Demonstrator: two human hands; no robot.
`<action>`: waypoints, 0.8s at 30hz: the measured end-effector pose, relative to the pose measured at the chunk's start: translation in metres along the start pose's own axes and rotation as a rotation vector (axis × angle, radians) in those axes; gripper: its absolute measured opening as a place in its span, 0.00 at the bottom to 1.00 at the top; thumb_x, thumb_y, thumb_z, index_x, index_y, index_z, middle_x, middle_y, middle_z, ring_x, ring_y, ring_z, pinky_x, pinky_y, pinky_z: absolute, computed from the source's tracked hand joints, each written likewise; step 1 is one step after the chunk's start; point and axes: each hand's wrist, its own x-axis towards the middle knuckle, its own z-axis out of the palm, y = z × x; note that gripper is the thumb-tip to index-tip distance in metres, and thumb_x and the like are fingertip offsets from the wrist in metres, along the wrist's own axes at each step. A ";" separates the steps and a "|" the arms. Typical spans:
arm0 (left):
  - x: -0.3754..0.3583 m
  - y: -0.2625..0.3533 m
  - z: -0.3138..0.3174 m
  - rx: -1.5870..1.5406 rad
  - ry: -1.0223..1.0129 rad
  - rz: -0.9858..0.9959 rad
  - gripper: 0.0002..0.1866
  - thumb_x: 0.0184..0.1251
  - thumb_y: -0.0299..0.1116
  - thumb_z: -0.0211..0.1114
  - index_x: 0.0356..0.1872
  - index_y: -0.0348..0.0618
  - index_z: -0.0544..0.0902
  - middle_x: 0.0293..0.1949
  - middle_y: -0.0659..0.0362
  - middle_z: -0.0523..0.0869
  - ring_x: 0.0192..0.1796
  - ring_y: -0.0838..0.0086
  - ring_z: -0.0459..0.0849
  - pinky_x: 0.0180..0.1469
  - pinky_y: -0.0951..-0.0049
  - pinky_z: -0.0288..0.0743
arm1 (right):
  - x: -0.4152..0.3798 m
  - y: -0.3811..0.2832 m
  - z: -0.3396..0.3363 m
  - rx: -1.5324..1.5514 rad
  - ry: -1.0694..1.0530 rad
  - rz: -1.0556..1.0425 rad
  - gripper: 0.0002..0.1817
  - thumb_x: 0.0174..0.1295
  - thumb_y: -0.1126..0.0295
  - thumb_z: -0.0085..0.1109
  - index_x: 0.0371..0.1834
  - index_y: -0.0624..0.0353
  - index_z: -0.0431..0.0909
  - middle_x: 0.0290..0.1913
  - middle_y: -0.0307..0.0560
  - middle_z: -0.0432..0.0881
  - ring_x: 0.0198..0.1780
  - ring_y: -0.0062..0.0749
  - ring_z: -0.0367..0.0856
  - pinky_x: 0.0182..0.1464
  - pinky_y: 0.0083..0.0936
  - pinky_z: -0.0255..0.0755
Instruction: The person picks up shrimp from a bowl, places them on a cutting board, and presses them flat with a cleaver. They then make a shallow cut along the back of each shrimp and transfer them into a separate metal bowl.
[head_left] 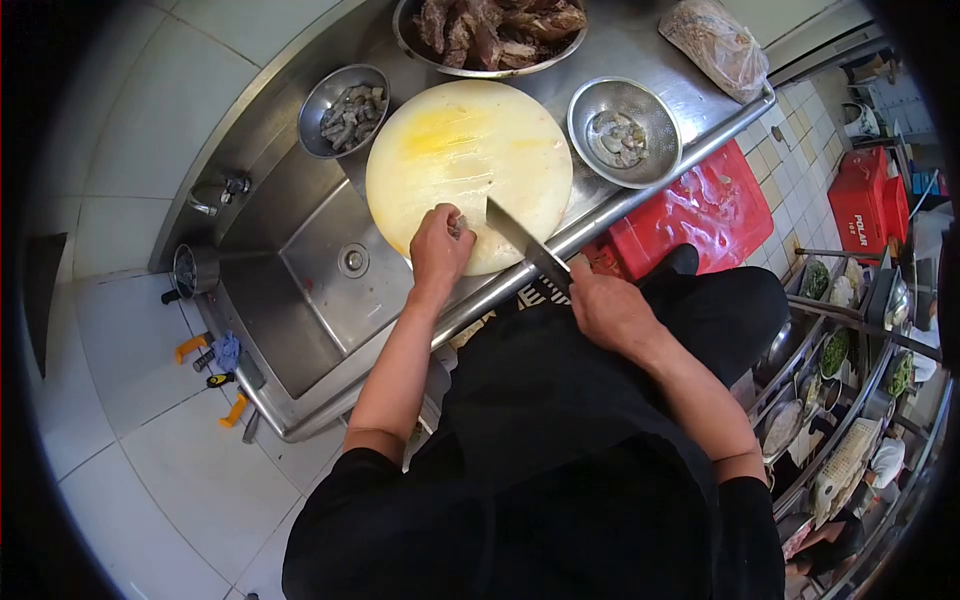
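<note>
My left hand is closed at the near left part of a round white cutting board. A small greyish piece, which looks like a shrimp, shows between its fingers. My right hand grips the handle of a cleaver, whose blade points up and left over the board's near right edge. Yellow stains mark the board's surface. At the board's upper left stands a metal bowl of grey shrimp. To the right, a perforated metal colander holds a few pale shrimp pieces.
A large bowl of dark meat stands behind the board. A plastic bag lies at the counter's far right. The steel sink is on the left. Below the counter's right edge sits a red container. Other people work at far right.
</note>
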 end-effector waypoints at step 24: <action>0.157 0.169 0.130 0.004 -0.808 0.382 0.18 0.56 0.31 0.73 0.50 0.44 0.89 0.38 0.54 0.89 0.43 0.66 0.87 0.48 0.71 0.81 | 0.032 0.122 -0.134 1.424 0.893 0.402 0.05 0.76 0.66 0.48 0.47 0.54 0.68 0.27 0.37 0.72 0.19 0.22 0.72 0.21 0.25 0.71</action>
